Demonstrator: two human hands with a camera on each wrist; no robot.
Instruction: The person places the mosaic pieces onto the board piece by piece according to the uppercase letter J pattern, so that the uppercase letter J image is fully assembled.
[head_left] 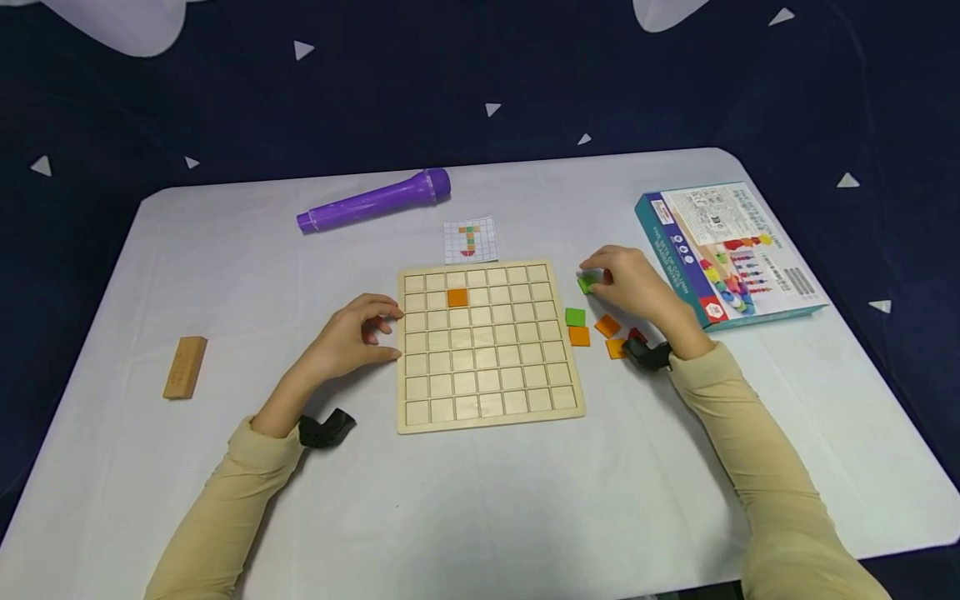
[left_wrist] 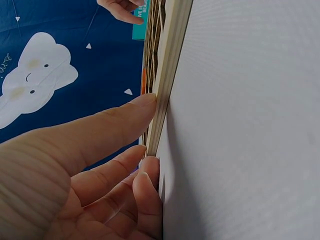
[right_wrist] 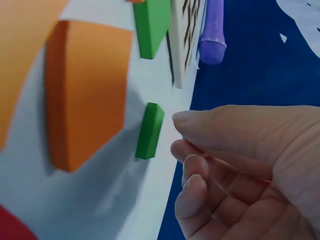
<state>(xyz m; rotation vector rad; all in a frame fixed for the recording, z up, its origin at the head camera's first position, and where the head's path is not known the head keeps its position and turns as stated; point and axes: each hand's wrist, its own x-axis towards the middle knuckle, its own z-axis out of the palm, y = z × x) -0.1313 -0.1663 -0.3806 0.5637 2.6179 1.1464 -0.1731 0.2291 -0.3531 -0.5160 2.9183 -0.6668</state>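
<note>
A wooden grid board (head_left: 489, 358) lies at the middle of the table, with one orange tile (head_left: 457, 297) in its upper part. My left hand (head_left: 351, 335) rests against the board's left edge, thumb and fingers spread apart; the left wrist view shows the thumb touching the rim (left_wrist: 167, 70). Right of the board, my right hand (head_left: 626, 279) hovers with thumb and fingers around a green tile (head_left: 586, 285). In the right wrist view that green tile (right_wrist: 150, 131) sits on the table, apart from the fingertips. Another green tile (head_left: 575, 317) lies by the board's right edge.
Several orange tiles (head_left: 579, 336) and a partly hidden red tile (head_left: 637, 335) lie near the right wrist. A card with a grid pattern (head_left: 471, 240) and a purple microphone-shaped tube (head_left: 375, 202) are behind the board. A box (head_left: 731, 254) stands right, a wooden block (head_left: 185, 367) left.
</note>
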